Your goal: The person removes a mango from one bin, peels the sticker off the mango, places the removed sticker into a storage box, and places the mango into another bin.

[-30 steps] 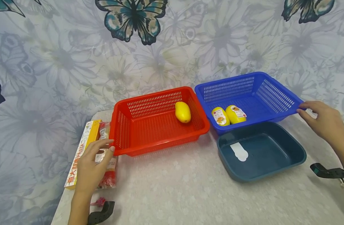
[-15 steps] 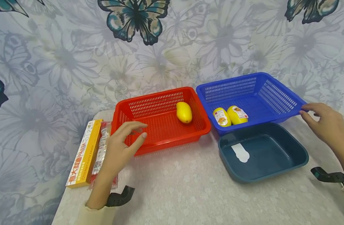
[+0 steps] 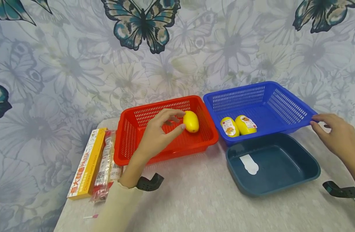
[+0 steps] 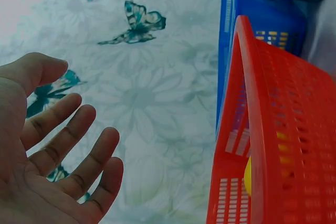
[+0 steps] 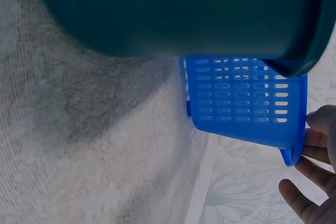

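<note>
My left hand (image 3: pixel 156 135) is above the red basket (image 3: pixel 165 156), thumb and fingers apart with nothing between them. Its fingertips are close to a yellow mango (image 3: pixel 191 121) lying in that basket; the left wrist view shows the relaxed fingers (image 4: pixel 97 161) well clear of the basket wall. With thumb and fingers on either side of the rim, my right hand (image 3: pixel 338 135) pinches the right corner of the blue basket (image 3: pixel 281 109). Two mangoes with labels, a left one (image 3: pixel 230 126) and a right one (image 3: pixel 246 125), lie inside the blue basket.
A dark teal basin (image 3: pixel 279 167) with a white sticker stands in front of the blue basket. At left lie a yellow pasta box (image 3: pixel 88 164) and clear plastic packets (image 3: pixel 104 174). A small pink-tipped stick (image 3: pixel 91 217) is near the front. A patterned wall backs the table.
My left hand has let go of the red basket's left rim and moved right and up over the basket toward the mango. The right hand stays on the blue basket's corner.
</note>
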Demonstrator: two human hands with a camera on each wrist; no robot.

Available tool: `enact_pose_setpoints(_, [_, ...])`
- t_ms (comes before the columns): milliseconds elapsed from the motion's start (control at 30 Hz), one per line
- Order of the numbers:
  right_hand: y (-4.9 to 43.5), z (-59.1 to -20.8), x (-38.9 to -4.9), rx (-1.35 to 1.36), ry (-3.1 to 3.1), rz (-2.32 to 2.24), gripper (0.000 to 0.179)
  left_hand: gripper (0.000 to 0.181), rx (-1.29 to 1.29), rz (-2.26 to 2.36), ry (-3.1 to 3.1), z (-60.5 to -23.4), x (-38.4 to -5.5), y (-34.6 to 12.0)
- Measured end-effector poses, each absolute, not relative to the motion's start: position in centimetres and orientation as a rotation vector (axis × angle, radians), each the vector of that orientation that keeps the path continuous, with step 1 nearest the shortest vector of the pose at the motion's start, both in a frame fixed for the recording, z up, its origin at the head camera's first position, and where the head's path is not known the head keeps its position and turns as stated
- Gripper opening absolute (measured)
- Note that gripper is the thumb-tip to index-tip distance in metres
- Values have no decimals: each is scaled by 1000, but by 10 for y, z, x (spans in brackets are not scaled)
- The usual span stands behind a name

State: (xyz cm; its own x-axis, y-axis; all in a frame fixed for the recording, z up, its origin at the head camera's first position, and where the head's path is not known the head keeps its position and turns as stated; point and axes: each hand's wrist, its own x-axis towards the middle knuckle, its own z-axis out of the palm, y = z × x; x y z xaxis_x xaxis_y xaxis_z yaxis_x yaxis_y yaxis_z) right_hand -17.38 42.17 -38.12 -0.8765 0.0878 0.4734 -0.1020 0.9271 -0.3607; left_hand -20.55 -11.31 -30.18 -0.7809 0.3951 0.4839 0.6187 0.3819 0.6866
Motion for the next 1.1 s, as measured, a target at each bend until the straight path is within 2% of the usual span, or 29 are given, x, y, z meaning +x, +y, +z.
enact_pose_setpoints(267, [421,-386,-171,-19,-2591,516,29,40,-937,-1460,-2454,-294,-229,-75])
enact_pose_setpoints(733, [419,-389,-172,-45,-2567,508,29,47,-1084,-1363,-2577,-283,-268,-6])
enact_pose_setpoints(1100, [419,-391,-173,-46,-2575,514,31,57,-1134,-1253,-2731,-293,-309,47])
